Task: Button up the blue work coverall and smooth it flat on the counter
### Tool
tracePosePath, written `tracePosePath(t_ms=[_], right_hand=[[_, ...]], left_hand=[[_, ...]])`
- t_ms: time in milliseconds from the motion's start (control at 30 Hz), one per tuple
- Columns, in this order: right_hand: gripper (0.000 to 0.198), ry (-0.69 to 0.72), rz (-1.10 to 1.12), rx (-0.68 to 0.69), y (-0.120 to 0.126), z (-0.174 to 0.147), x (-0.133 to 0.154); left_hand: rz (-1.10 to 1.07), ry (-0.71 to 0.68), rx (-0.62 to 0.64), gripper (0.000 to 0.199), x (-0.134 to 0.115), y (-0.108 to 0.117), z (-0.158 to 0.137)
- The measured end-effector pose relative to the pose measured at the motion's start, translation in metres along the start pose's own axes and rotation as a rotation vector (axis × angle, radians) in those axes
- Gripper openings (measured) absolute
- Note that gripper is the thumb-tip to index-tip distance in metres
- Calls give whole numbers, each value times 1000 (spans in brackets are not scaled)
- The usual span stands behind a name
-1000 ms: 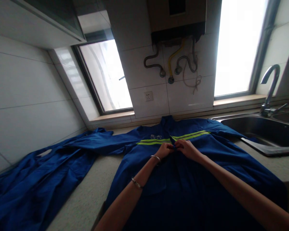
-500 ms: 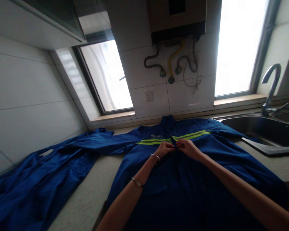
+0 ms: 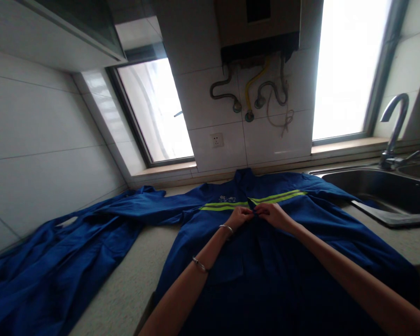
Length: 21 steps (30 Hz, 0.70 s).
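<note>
A blue work jacket (image 3: pixel 213 242) with yellow-green stripes across the chest lies front up on the counter, collar toward the wall. My left hand (image 3: pixel 241 217) pinches the jacket's front edge just below the stripes. Right beside it, my right hand (image 3: pixel 271 215) is closed on the facing edge, fingertips nearly touching the left ones. Whatever small fastening may sit between the fingertips is hidden. Above the hands the front opening shows a narrow gap. The jacket's lower part hangs toward me in shadow.
Another blue garment (image 3: pixel 91 252) is heaped on the left counter (image 3: pixel 126 275), under the jacket's sleeve. At the right are a steel sink (image 3: pixel 371 182) and a faucet (image 3: pixel 394 126). A wall heater (image 3: pixel 259 37) with hoses hangs above, near a socket (image 3: pixel 217 140).
Both hands stay at the same spot on the jacket front; the right fingers have shifted very slightly. The jacket lies as before.
</note>
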State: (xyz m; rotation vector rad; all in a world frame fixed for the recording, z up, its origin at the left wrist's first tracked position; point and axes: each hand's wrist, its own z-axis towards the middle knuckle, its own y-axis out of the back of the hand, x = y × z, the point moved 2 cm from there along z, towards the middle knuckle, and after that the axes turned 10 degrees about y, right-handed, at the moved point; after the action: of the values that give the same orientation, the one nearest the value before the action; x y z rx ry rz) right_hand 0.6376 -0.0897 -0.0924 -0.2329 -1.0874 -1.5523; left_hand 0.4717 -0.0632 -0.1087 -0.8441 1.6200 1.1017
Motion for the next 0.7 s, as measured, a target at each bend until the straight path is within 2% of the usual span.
tracePosePath(t_ms=[233,467,700], right_hand=[[28,-1,-25,-35,0,0,-4],[26,-25,-57,-67,0,1,-2],[31,-36,-67,-73,-2,1,-4]], left_hand=[[3,-45,15,26,2,1,2],[103,-97,15,26,-2,-2,-1],[96,-54,94,30,-1,-3,3]])
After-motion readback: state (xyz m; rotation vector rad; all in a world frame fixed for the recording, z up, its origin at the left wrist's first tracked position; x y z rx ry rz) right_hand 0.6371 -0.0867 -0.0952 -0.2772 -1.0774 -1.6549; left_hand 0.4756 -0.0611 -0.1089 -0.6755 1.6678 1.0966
